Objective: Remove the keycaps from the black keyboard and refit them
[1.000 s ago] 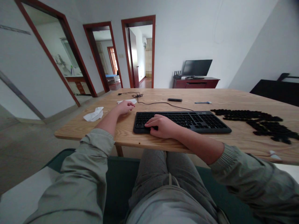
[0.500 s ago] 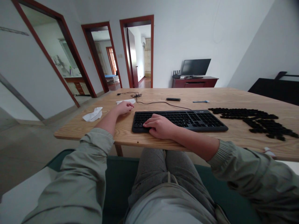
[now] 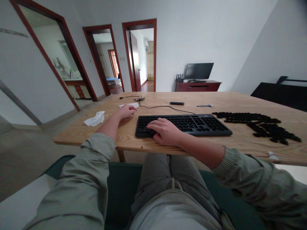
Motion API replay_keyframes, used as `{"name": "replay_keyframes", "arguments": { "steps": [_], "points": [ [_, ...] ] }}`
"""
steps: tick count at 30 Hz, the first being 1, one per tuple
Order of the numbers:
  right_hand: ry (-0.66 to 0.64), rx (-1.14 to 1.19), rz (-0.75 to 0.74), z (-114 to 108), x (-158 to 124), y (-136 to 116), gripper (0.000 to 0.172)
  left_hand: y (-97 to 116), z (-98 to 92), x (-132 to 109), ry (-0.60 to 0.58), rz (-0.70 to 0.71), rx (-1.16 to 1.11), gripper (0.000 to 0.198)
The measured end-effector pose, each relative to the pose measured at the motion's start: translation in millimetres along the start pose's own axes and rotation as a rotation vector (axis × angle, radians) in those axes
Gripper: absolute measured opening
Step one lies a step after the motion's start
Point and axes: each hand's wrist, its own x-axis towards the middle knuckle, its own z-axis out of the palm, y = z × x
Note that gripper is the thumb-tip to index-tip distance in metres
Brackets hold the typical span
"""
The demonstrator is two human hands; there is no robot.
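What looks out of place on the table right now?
A sprawling mass of small black pieces, possibly keycaps, lies across the wooden table to the right of the black keyboard, looking spilled rather than arranged. A crumpled white tissue also sits loose near the table's left edge.

Right hand [image 3: 166, 131] on black keyboard [image 3: 206, 123]
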Motion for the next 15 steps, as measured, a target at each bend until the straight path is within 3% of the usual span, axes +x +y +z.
{"name": "replay_keyframes", "arguments": {
  "steps": [4, 9, 15],
  "points": [
    [-0.071, -0.033, 0.000, -1, 1, -1, 0.032, -3, 1.7, 2, -0.004, 0.013, 0.012, 0.035],
    [-0.046, -0.020, 0.009, -16, -7, -11, 0.041, -3, 1.1, 1, 0.006, -0.021, -0.003, 0.035],
    [0.042, -0.047, 0.041, -64, -66, -13, 0.032, -2, -1.2, 0, -0.016, -0.030, -0.042, 0.034]
  ]
}}
